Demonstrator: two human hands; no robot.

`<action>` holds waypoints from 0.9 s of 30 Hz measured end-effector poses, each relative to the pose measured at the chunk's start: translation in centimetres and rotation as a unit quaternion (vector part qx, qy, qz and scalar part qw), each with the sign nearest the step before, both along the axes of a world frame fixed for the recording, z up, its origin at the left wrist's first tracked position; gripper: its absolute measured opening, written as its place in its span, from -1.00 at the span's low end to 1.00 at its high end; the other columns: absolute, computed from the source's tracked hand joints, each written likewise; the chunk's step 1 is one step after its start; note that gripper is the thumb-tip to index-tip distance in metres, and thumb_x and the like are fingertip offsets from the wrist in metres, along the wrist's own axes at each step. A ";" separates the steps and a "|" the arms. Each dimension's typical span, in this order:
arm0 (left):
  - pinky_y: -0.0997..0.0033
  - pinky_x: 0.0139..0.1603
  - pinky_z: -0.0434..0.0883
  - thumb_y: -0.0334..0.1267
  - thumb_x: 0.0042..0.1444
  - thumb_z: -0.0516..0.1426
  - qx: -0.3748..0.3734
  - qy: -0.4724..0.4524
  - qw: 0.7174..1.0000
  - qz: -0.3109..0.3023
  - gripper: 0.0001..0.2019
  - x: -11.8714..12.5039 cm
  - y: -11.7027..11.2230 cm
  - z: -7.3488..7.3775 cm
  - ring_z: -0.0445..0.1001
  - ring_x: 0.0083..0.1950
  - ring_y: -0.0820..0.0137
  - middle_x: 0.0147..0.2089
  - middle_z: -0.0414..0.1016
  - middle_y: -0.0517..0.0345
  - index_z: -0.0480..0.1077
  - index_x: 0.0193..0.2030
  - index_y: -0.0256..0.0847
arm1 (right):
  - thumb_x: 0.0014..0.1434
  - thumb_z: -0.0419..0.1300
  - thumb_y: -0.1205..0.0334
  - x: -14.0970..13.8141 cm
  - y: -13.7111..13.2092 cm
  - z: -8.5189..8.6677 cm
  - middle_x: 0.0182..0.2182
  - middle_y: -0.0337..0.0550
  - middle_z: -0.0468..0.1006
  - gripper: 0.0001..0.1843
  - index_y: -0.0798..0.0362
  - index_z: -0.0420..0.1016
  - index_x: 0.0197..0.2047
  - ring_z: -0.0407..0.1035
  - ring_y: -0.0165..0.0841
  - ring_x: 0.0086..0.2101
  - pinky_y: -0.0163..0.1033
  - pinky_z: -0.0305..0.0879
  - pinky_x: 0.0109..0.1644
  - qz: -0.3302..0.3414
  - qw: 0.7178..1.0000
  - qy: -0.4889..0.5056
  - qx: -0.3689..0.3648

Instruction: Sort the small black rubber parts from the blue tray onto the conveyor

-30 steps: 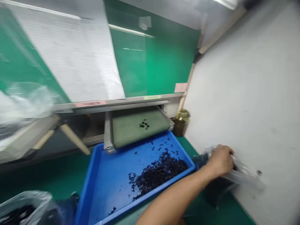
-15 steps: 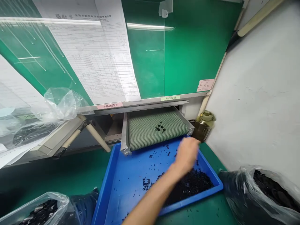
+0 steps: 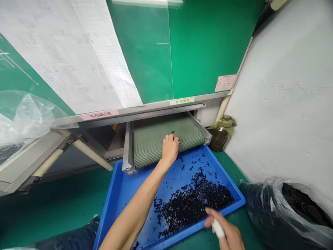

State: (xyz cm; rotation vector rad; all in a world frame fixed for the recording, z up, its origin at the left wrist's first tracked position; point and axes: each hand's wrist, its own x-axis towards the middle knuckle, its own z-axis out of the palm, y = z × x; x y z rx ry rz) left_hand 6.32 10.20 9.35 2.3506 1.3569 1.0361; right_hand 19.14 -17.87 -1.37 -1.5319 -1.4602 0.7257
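Note:
My left hand [image 3: 170,147] rests on the front part of a green conveyor belt [image 3: 148,142], its fingers curled down and closed. What lies under the fingertips is hidden. One small black part [image 3: 173,132] shows on the belt just beyond the knuckles. Over the near right rim of the blue tray [image 3: 235,189] hovers my right hand [image 3: 225,229], index finger and thumb apart, a white cover on one digit. Nothing shows between its fingers. Below the belt's end, the tray holds a heap of small black pieces [image 3: 192,201], with more scattered towards the belt.
Right of the tray stands a clear plastic bag [image 3: 275,211] with black parts inside. A dark bag [image 3: 75,236] lies at the lower left. By the wall is a greenish bottle [image 3: 223,133]. A green board [image 3: 213,45] with papers rises behind the belt.
My left hand has swung from above the tray's right side leftward onto the belt, where several black parts were lying. My right hand has come into view at the lower right.

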 end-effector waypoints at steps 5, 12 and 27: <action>0.30 -0.13 0.30 -0.24 0.17 0.07 -0.195 -0.234 0.948 -0.093 -0.85 -0.3 -6.2 0.1 0.39 -0.19 0.28 -0.19 0.48 0.06 0.42 -0.16 -0.16 | 0.23 -0.12 0.22 1.6 4.4 5.7 -0.27 -0.06 0.50 -0.63 0.01 0.40 0.00 0.38 -0.37 -0.41 -0.35 0.35 -0.44 -0.052 0.998 0.044 -0.013; 0.45 -0.15 0.38 -0.30 -0.10 0.32 -0.509 -0.502 0.684 -0.145 -0.79 -1.6 -13.7 -1.2 0.48 -0.25 0.43 -0.18 0.51 0.05 0.47 -0.30 -0.29 | 0.20 -0.05 0.29 1.6 6.5 7.8 -0.34 -0.15 0.49 -0.68 0.02 0.44 -0.06 0.39 -0.37 -0.35 -0.33 0.34 -0.27 -0.007 0.999 -0.048 0.019; 0.52 -0.22 0.41 -0.35 -0.12 0.34 -0.512 -0.568 0.632 -0.127 -0.77 -4.1 -14.4 -1.6 0.48 -0.36 0.51 -0.26 0.54 0.07 0.46 -0.30 -0.32 | 0.24 -0.10 0.40 -1.5 8.1 10.4 -0.30 -0.14 0.43 -0.71 0.01 0.40 -0.14 0.37 -0.41 -0.34 -0.34 0.32 -0.23 0.066 0.963 -0.228 0.126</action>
